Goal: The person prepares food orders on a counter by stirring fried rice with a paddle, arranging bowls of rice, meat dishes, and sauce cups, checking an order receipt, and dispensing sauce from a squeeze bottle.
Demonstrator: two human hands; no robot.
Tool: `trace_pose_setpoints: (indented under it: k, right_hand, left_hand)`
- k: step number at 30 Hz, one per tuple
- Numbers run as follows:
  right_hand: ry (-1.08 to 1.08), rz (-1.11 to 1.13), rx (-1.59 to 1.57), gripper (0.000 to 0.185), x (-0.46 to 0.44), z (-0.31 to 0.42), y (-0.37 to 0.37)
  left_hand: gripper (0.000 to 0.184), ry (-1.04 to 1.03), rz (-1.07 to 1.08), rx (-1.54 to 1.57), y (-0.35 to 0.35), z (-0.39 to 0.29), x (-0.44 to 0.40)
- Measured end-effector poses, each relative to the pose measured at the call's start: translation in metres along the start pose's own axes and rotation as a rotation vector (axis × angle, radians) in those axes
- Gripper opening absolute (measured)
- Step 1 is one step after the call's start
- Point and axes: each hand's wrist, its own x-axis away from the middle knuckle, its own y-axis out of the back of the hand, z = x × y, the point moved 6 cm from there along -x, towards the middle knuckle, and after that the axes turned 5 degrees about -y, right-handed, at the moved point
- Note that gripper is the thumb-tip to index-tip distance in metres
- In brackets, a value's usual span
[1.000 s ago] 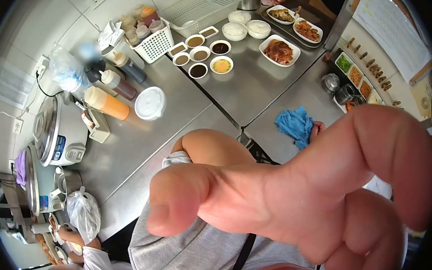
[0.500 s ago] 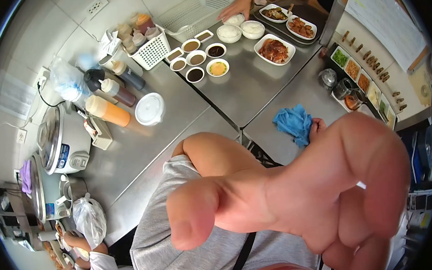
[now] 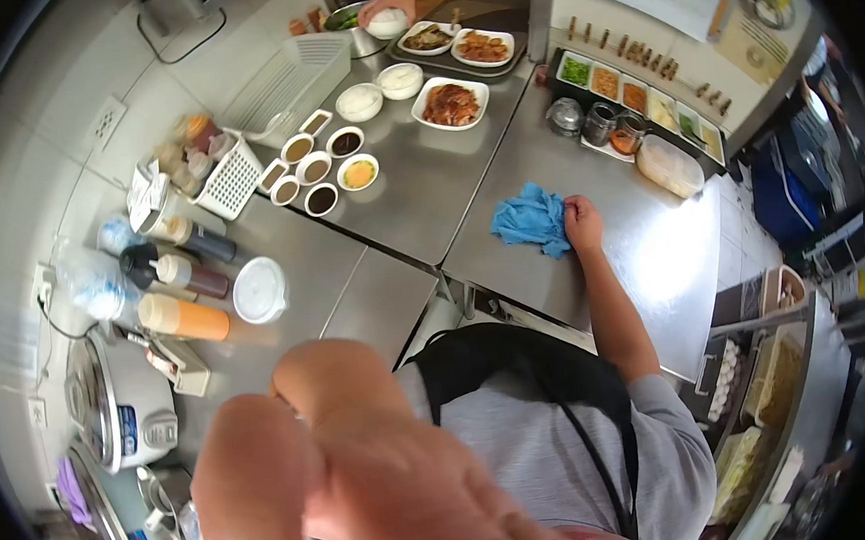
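Note:
My left hand is very large and blurred at the bottom of the view, close to the camera. Its thumb is spread from the palm, nothing shows in it, and the other fingers run out of view. On the steel counter at the right, my right hand is curled against the edge of a crumpled blue cloth and seems to grip it. A white lidded tub and an orange squeeze bottle stand on the left counter, beyond my left hand.
Several sauce dishes, rice bowls and a plate of glazed meat stand on the far counter. Another person's hand holds a rice bowl there. Garnish trays line the back right. A rice cooker stands left.
My left hand has moved left and down across the view, uncovering my right arm and torso. The view has turned rightward. The other person's hand has lifted a rice bowl off the counter.

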Motion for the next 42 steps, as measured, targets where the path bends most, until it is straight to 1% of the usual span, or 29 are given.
trace_pose_setpoints:
  k: [1, 2, 4, 5, 8, 10, 12, 14, 15, 16, 17, 18, 19, 21, 25, 26, 28, 29, 30, 31, 32, 33, 35, 36, 37, 38, 40, 41, 42]
  right_hand:
    - [-0.041, 0.0, 0.01, 0.013, -0.001, -0.002, 0.001]
    - [-0.084, 0.003, 0.017, 0.013, 0.0, -0.004, 0.001]
    - [-0.151, -0.019, 0.006, 0.014, 0.006, -0.005, 0.001]
    - [-0.173, -0.049, -0.009, 0.014, 0.009, -0.006, 0.003]
    - [-0.227, -0.122, -0.124, 0.014, 0.017, -0.015, 0.003]
    - [-0.278, -0.16, -0.208, 0.015, 0.027, -0.019, 0.005]
    - [-0.356, -0.215, -0.274, 0.016, 0.041, -0.021, 0.012]
    - [-0.466, -0.239, -0.438, 0.017, 0.062, -0.018, 0.017]
    - [-0.395, -0.276, -0.303, 0.018, 0.07, -0.004, 0.029]
    - [-0.485, -0.261, -0.488, 0.019, 0.081, -0.007, 0.03]
    - [-0.658, -0.213, -0.52, 0.02, 0.091, -0.012, 0.033]
    - [-0.666, -0.196, -0.491, 0.023, 0.1, -0.015, 0.042]
    - [-0.622, -0.248, -0.612, 0.03, 0.105, -0.023, 0.049]
    - [-0.628, -0.364, -0.453, 0.032, 0.117, -0.031, 0.088]
    - [-0.692, -0.561, -0.38, 0.032, 0.134, -0.06, 0.176]
    - [-0.703, -0.635, -0.366, 0.032, 0.139, -0.075, 0.194]
    - [-0.675, -0.744, -0.223, 0.03, 0.147, -0.092, 0.231]
    - [-0.681, -0.697, -0.07, 0.023, 0.147, -0.101, 0.246]
    - [-0.682, -0.64, 0.082, 0.032, 0.144, -0.107, 0.255]
    - [-0.39, -0.777, 0.231, 0.075, 0.142, -0.093, 0.256]
    - [-0.598, -0.526, 0.201, 0.099, 0.137, -0.101, 0.253]
    - [-0.553, -0.533, 0.272, 0.096, 0.134, -0.103, 0.25]
    - [-0.587, -0.523, 0.286, 0.093, 0.123, -0.098, 0.241]
    - [-0.529, -0.527, 0.311, 0.09, 0.12, -0.117, 0.232]
    - [-0.527, -0.538, 0.329, 0.087, 0.118, -0.13, 0.222]
    - [-0.585, -0.543, 0.385, 0.085, 0.117, -0.138, 0.21]
    - [-0.874, -0.437, 0.632, 0.078, 0.11, -0.108, 0.198]
    - [-0.878, -0.424, 0.766, 0.075, 0.106, -0.095, 0.191]
    - [-0.793, -0.441, 0.767, 0.073, 0.102, -0.095, 0.187]
  left_hand:
    - [0.024, -0.007, -0.024, 0.013, 0.0, -0.005, 0.007]
    - [0.024, -0.119, 0.121, 0.028, -0.001, -0.012, 0.015]
    - [0.027, -0.147, 0.108, 0.0, 0.007, -0.027, 0.023]
    - [0.027, -0.259, -0.067, -0.076, 0.014, -0.036, 0.032]
    - [0.024, -0.281, -0.343, -0.278, 0.035, -0.061, 0.071]
    - [0.028, -0.279, -0.465, -0.457, 0.054, -0.072, 0.095]
    - [0.034, -0.295, -0.547, -0.55, 0.079, -0.077, 0.118]
    - [0.037, -0.223, -0.705, -0.556, 0.114, -0.078, 0.152]
    - [0.038, -0.173, -0.775, -0.544, 0.133, -0.076, 0.168]
    - [0.039, -0.117, -0.877, -0.501, 0.154, -0.072, 0.186]
    - [0.04, -0.052, -0.981, -0.464, 0.173, -0.067, 0.205]
    - [0.037, -0.013, -1.062, -0.458, 0.191, -0.059, 0.222]
    - [0.037, 0.044, -1.148, -0.472, 0.207, -0.049, 0.235]
    - [0.036, 0.132, -1.327, -0.537, 0.238, -0.035, 0.264]
    - [0.028, 0.269, -1.464, -0.708, 0.293, -0.01, 0.298]
    - [0.024, 0.297, -1.469, -0.724, 0.304, -0.005, 0.303]
    - [0.023, 0.348, -1.443, -0.816, 0.319, 0.005, 0.306]
    - [0.023, 0.366, -1.441, -0.865, 0.324, 0.008, 0.306]
    - [0.021, 0.407, -1.429, -0.883, 0.328, 0.01, 0.306]
    - [0.02, 0.427, -1.42, -0.923, 0.333, 0.013, 0.306]
    - [0.019, 0.445, -1.427, -0.968, 0.341, 0.015, 0.312]
    - [0.018, 0.459, -1.449, -1.019, 0.347, 0.014, 0.324]
    - [0.018, 0.41, -1.204, -1.422, 0.373, 0.011, 0.352]
    - [0.019, 0.397, -1.14, -1.558, 0.367, 0.008, 0.347]
    - [0.019, 0.394, -1.068, -1.693, 0.358, 0.011, 0.336]
    - [0.02, 0.448, -1.06, -1.695, 0.349, 0.013, 0.326]
    - [0.021, 0.55, -1.027, -1.678, 0.33, 0.02, 0.301]
    - [0.02, 0.591, -0.991, -1.733, 0.327, 0.024, 0.299]
    - [0.02, 0.637, -0.949, -1.786, 0.326, 0.027, 0.297]
